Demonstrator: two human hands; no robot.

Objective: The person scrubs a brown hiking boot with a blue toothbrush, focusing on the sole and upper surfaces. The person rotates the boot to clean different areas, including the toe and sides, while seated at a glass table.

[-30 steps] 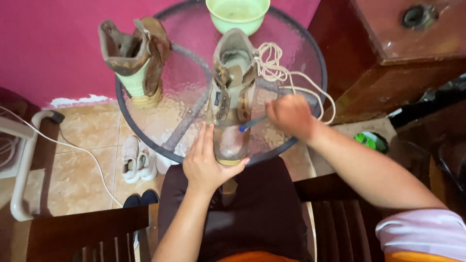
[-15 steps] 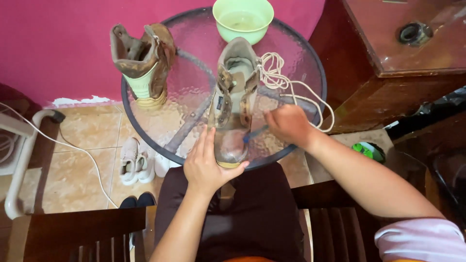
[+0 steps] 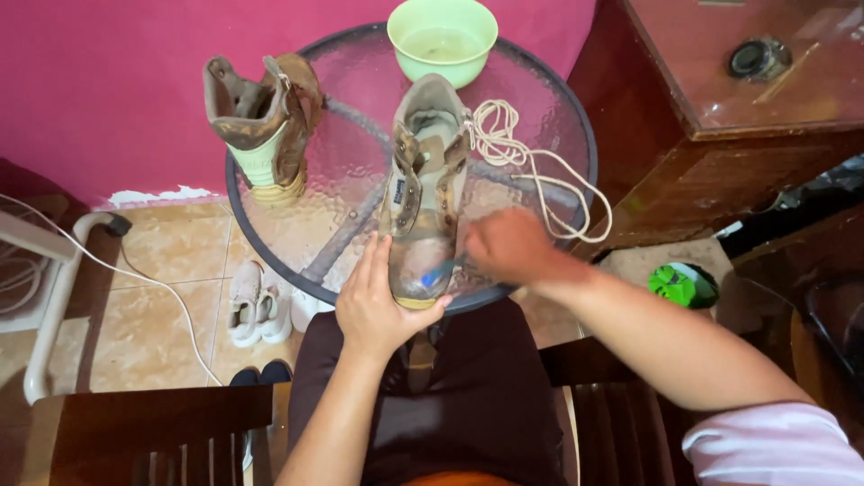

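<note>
So the tan boot [image 3: 421, 193] is lying toe-toward-the-person at the near edge of the round glass table [image 3: 558, 126], laces already out, which makes sense since the whole upper is open to get at. Left hand [image 3: 382, 306] is cupped around the toe and left side of it, pinning it so it doesn't skate on the glass. Right hand [image 3: 510, 245] is closed around what looks like a blue-handled brush [image 3: 438, 273], bristle end on the toe cap; it's motion-blurred so I can't swear it's a toothbrush. The pulled white lace [image 3: 531, 166] sits coiled just right of the boot, out of the scrubbing zone. The green bowl [image 3: 442, 38] of water is at the far edge, and the other boot [image 3: 261, 126] stands upright at the left edge.
</note>
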